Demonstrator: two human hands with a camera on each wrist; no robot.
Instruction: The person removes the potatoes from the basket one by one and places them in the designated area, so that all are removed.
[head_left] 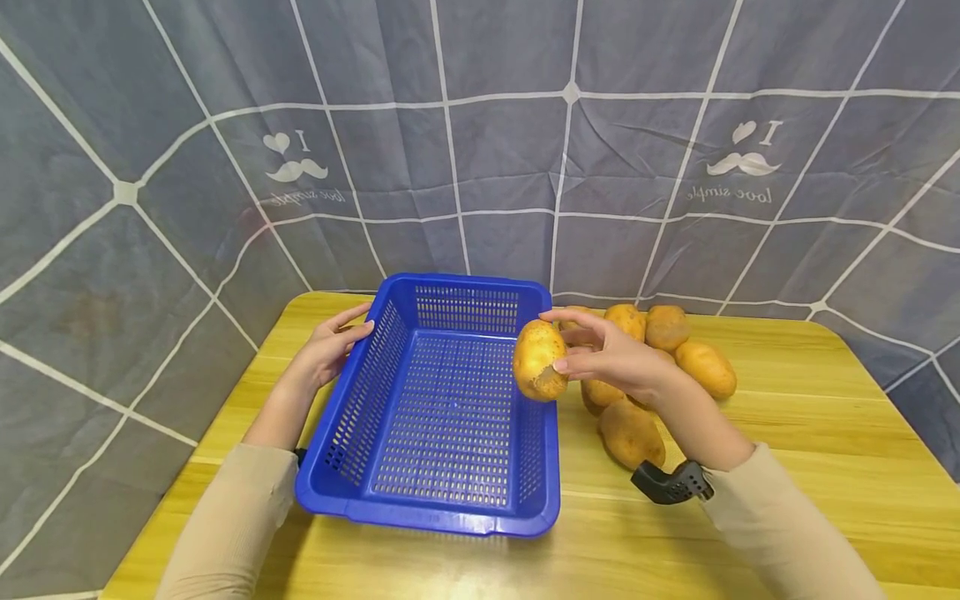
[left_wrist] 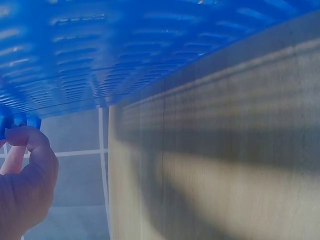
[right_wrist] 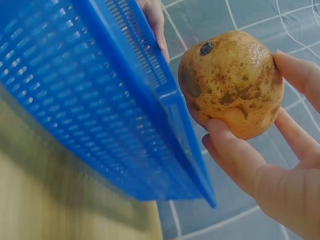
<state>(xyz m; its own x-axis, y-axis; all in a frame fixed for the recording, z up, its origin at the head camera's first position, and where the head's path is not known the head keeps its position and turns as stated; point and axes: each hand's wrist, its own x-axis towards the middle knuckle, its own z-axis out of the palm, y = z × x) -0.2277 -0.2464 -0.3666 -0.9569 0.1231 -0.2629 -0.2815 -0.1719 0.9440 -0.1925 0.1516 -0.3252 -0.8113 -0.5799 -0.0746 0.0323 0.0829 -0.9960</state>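
A blue plastic basket (head_left: 450,417) with slotted walls and floor stands tilted over the table, its open top towards me. My left hand (head_left: 326,350) grips its left rim, thumb on the edge and fingers along the outside; the left wrist view shows the slotted wall (left_wrist: 115,45) close above the tabletop. Between thumb and fingertips my right hand (head_left: 611,358) holds a yellow-brown potato (head_left: 538,358) over the basket's right rim. Dark spots mark the potato's skin (right_wrist: 232,85) in the right wrist view, where it sits just beyond the basket's rim.
Several potatoes lie in a group right of the basket, partly hidden behind my right hand, among them a brown one (head_left: 632,435) and a yellow one (head_left: 707,369). A grey curtain with white lines (head_left: 510,158) hangs behind the wooden table (head_left: 795,417).
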